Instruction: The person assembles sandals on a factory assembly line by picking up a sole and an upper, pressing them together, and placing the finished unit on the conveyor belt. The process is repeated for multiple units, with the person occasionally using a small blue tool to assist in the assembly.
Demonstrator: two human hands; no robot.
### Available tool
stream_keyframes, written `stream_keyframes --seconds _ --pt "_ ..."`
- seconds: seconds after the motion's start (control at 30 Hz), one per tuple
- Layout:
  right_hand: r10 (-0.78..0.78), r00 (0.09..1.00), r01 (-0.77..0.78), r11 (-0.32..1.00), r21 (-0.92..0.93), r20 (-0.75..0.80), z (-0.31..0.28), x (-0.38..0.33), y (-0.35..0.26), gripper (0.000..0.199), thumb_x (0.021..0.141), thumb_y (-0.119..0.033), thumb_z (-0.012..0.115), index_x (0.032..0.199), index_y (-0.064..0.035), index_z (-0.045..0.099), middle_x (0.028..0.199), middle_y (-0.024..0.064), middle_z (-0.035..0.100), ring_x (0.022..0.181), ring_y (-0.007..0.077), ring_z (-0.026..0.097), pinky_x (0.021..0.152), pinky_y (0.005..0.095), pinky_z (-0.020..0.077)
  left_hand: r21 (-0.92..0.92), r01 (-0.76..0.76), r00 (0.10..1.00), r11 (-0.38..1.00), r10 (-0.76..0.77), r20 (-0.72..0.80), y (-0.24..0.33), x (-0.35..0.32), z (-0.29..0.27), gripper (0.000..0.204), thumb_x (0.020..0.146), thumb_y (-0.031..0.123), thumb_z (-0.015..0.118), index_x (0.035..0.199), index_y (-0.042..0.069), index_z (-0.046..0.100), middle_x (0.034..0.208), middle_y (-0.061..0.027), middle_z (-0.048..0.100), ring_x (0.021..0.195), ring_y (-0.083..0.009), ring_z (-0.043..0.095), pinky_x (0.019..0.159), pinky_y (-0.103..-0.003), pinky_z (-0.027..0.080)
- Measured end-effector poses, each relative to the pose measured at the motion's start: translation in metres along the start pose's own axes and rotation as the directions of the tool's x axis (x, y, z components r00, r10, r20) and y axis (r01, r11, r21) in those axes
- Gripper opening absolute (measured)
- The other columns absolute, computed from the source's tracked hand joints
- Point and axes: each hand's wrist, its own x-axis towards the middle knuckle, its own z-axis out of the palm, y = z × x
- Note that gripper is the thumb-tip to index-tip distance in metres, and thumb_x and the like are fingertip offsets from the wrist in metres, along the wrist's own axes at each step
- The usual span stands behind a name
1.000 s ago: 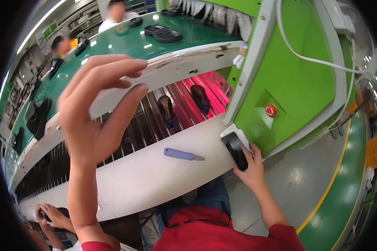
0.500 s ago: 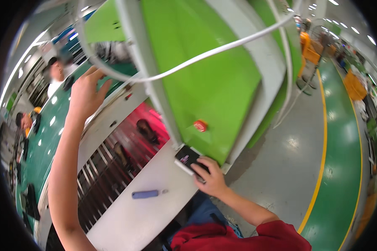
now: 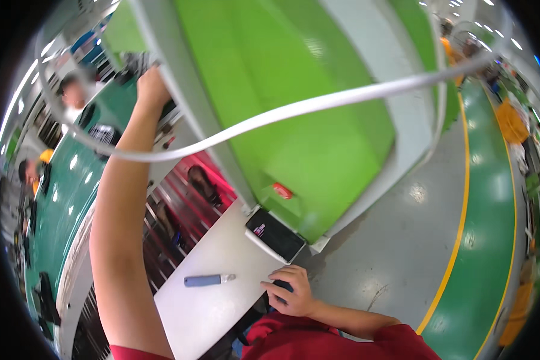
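My left arm is raised high. My left hand (image 3: 152, 87) is at the grey edge of the green machine housing (image 3: 294, 120), and its fingers are hidden. My right hand (image 3: 291, 292) rests low on the front edge of the white table (image 3: 222, 312), fingers curled over the edge with something dark under them. A black flat device with a lit screen (image 3: 276, 234) lies on the table against the machine, just above my right hand and apart from it. A blue-handled tool (image 3: 207, 280) lies on the table to the left of that hand.
A white cable (image 3: 318, 102) loops across in front of the machine. A red button (image 3: 282, 191) sits on the machine's lower corner. Dark items ride a roller conveyor (image 3: 180, 204) under red light. People work at a green belt (image 3: 72, 186) on the left. Grey floor with a yellow line (image 3: 456, 252) lies to the right.
My right hand let go of the black device, now lying on the table, and dropped to the table edge. My left hand rose further up to the machine's edge. The view swung right.
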Motion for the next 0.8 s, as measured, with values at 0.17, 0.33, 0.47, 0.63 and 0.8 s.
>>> stream_keyframes --seconds 0.17,0.33,0.47,0.63,0.8 --pt "-0.046 0.995 0.039 0.996 0.079 0.087 0.005 0.017 -0.002 0.054 0.077 -0.003 0.082 0.129 -0.0165 0.080 0.122 0.0068 0.070 0.111 0.0298 0.068 0.100 0.0465 0.0531 0.132 -0.011 0.998 0.991 0.002 0.067 0.053 -0.006 -0.043 0.026 0.101 0.025 0.064 0.102 0.007 0.082 0.097 -0.0225 0.082 0.091 -0.0431 0.082 0.081 -0.054 0.066" --pt "-0.111 0.974 0.081 0.985 0.154 0.196 0.019 0.045 -0.005 0.050 0.079 0.001 0.082 0.127 -0.0103 0.079 0.115 0.0075 0.070 0.101 0.0294 0.070 0.091 0.0433 0.0547 -0.291 0.217 0.974 0.932 -0.225 0.006 0.032 -0.048 -0.108 0.030 0.108 0.029 0.066 0.123 0.004 0.075 0.086 -0.0174 0.081 0.073 -0.0303 0.081 0.070 -0.044 0.064" --pt "-0.121 0.976 0.071 0.962 0.264 0.179 0.044 0.055 -0.014 0.046 0.080 0.004 0.082 0.125 -0.0085 0.080 0.113 0.0090 0.071 0.099 0.0305 0.071 0.085 0.0431 0.0575 -0.777 0.215 0.921 0.591 -0.388 -0.040 0.022 -0.123 -0.193 0.031 0.112 0.029 0.071 0.121 -0.001 0.076 0.071 -0.0075 0.075 0.055 -0.0118 0.069 0.051 -0.027 0.053" --pt "-0.223 0.973 0.228 0.904 0.362 -0.055 0.069 0.134 -0.064 0.075 0.080 -0.006 0.093 0.148 0.0030 0.061 0.131 0.0220 0.066 0.117 0.0388 0.067 0.101 0.0466 0.0557 -0.788 0.095 0.804 0.608 -0.514 -0.299 0.065 -0.228 -0.303 0.028 0.109 0.022 0.077 0.116 -0.005 0.077 0.063 0.0007 0.064 0.048 -0.0043 0.050 0.046 -0.024 0.033" --pt "-0.231 0.973 0.202 0.888 0.413 0.020 0.095 0.218 -0.147 0.106 0.081 -0.032 0.094 0.168 -0.0027 0.040 0.164 0.0265 0.042 0.149 0.0483 0.042 0.125 0.0582 0.0346 -0.757 0.306 0.655 0.577 -0.705 -0.273 0.141 -0.329 -0.344 0.017 0.111 0.013 0.073 0.106 -0.003 0.072 0.061 0.0036 0.057 0.048 -0.0017 0.045 0.047 -0.022 0.027"
